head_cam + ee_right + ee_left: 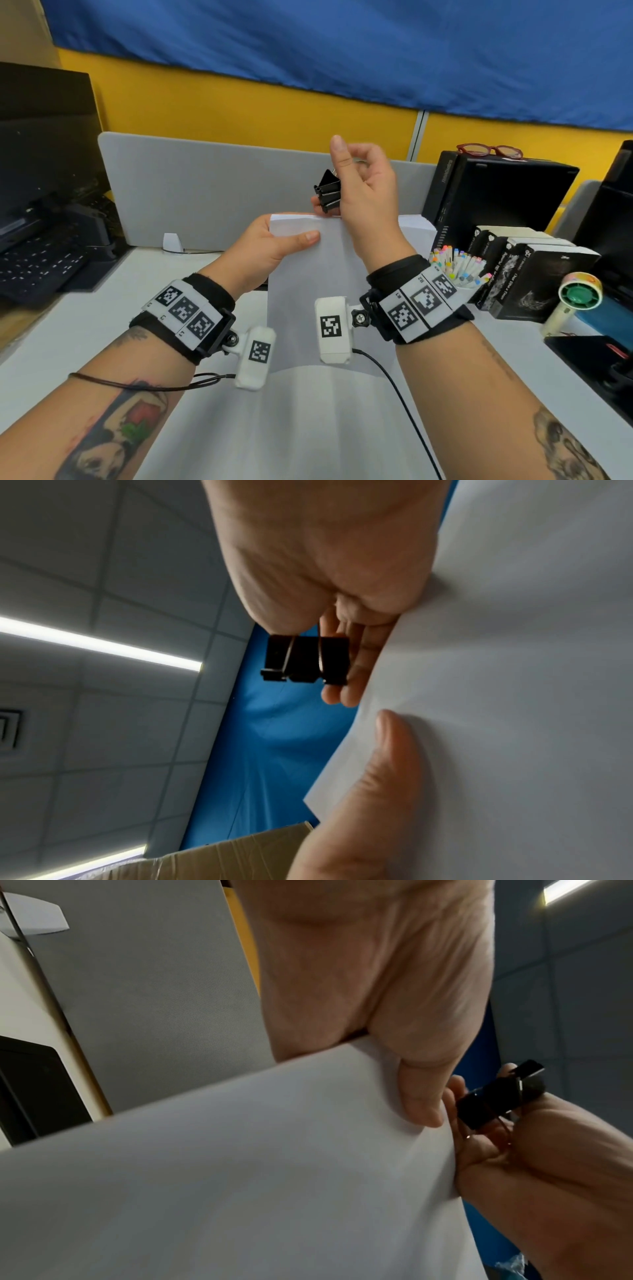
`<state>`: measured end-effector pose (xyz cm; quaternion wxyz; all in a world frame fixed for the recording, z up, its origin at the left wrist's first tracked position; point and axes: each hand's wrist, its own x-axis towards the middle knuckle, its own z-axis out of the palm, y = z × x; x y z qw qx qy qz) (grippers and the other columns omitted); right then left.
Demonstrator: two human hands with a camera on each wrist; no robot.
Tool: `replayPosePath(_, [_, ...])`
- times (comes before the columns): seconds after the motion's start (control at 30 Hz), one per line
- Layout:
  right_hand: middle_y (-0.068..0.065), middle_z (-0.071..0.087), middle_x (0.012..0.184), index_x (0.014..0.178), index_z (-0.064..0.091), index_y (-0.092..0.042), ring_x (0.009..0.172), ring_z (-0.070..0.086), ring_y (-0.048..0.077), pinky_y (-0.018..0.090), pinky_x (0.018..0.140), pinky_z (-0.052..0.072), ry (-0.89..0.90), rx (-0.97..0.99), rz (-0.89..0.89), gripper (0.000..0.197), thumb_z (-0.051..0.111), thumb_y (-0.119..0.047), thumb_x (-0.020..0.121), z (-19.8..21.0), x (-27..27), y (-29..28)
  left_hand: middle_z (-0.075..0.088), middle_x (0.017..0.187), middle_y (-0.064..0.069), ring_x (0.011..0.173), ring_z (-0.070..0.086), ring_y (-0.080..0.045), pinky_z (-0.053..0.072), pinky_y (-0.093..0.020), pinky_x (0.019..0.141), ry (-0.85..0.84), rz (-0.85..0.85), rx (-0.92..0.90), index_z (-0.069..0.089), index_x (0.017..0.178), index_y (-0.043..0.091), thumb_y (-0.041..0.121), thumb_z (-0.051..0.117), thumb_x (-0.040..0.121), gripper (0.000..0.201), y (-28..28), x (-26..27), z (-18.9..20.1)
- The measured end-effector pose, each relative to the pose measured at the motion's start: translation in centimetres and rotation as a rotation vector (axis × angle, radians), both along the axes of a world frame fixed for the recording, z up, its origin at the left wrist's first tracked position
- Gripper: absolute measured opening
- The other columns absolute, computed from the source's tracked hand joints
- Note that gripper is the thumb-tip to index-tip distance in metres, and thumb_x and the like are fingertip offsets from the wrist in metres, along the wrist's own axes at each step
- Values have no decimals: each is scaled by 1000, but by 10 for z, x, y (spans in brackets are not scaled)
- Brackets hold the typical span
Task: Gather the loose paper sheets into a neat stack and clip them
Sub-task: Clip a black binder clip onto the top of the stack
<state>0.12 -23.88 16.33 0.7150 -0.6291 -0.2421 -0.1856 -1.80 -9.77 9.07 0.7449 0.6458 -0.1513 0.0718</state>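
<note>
The paper stack (308, 274) stood nearly upright at the centre of the head view, its long axis running from the lower middle of the frame up to a top edge just below the binder clips (328, 192). The left hand (270, 250) pinched the upper left corner, thumb flat across the front sheet and fingers behind. Just above and right of that edge, the right hand (363, 195) held a cluster of black clips, about three, between thumb and curled fingers, the lowest clip almost touching the edge. Judged from this, the right hand was the nearer one for clipping, and the clip mouth had to turn downward onto the top edge. Behind stood a grey divider (212, 192).
</note>
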Motion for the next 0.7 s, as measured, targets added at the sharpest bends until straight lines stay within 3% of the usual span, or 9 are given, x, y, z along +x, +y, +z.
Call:
replayPosePath(0.07, [14, 53, 66, 71, 62, -27, 69, 61, 55, 65, 59, 54, -37, -30, -57, 34, 60, -54, 90, -1, -1, 6, 81, 94, 1, 86, 77, -13, 60, -25, 74, 1, 19, 15, 74, 105, 14, 7, 67, 91, 17, 0, -1, 1])
replayPosePath(0.1, [10, 52, 62, 63, 60, -27, 68, 60, 55, 65, 60, 53, -34, -34, -85, 38, 60, -55, 88, -2, -1, 8, 81, 93, 2, 86, 77, -13, 60, -25, 74, 1, 26, 23, 73, 105, 14, 5, 65, 94, 17, 0, -2, 1])
replayPosePath(0.17, [0, 52, 60, 63, 55, -26, 63, 63, 35, 48, 68, 58, -26, -18, -130, 37, 65, -47, 91, -3, 5, 9, 81, 96, 1, 88, 77, -14, 61, -27, 76, 3, 44, 42, 73, 107, 14, 5, 64, 96, 17, -1, -3, 1])
replayPosePath(0.23, [-7, 50, 64, 67, 48, -21, 60, 52, 9, 20, 65, 49, -51, 6, -148, 36, 72, -33, 91, -5, 11, 9, 80, 101, -3, 93, 77, -18, 62, -31, 81, 2, 73, 45, 74, 111, 13, 7, 66, 95, 19, -2, -3, 0])
replayPosePath(0.27, [-8, 48, 65, 68, 45, -20, 60, 47, 7, 19, 63, 45, -59, 18, -141, 38, 76, -29, 88, -6, 14, 9, 80, 104, -5, 95, 76, -20, 62, -33, 84, 3, 94, 39, 73, 113, 12, 7, 66, 95, 20, -3, -3, -1])
replayPosePath(0.37, [-7, 40, 60, 64, 40, -21, 58, 37, 11, 28, 61, 39, -48, 76, -124, 47, 85, -22, 78, -5, 16, 12, 79, 109, -10, 100, 76, -23, 61, -35, 91, -24, 153, 15, 73, 118, 6, 5, 67, 95, 23, -10, -6, -3])
replayPosePath(0.5, [-4, 30, 55, 60, 32, -21, 53, 29, 10, 22, 56, 35, -63, 146, -149, 58, 88, -16, 74, -4, 13, 17, 76, 115, -18, 104, 74, -29, 59, -40, 94, -50, 222, 4, 71, 120, -3, 5, 68, 97, 25, -24, -10, -8])
replayPosePath(0.6, [11, 31, 59, 56, 30, -18, 57, 29, 24, 29, 59, 39, -84, 222, -164, 57, 81, -23, 82, -5, 10, 19, 74, 102, -16, 92, 68, -23, 54, -37, 85, -73, 246, -6, 70, 108, -8, 4, 68, 97, 16, -31, -14, -9])
replayPosePath(0.7, [16, 32, 57, 55, 39, 1, 53, 29, 24, 21, 52, 40, -46, 323, -172, 54, 68, -23, 95, -4, 8, 18, 75, 98, -10, 86, 68, -14, 55, -27, 78, -89, 254, -4, 74, 105, 2, 4, 68, 97, 10, -34, -16, -10])
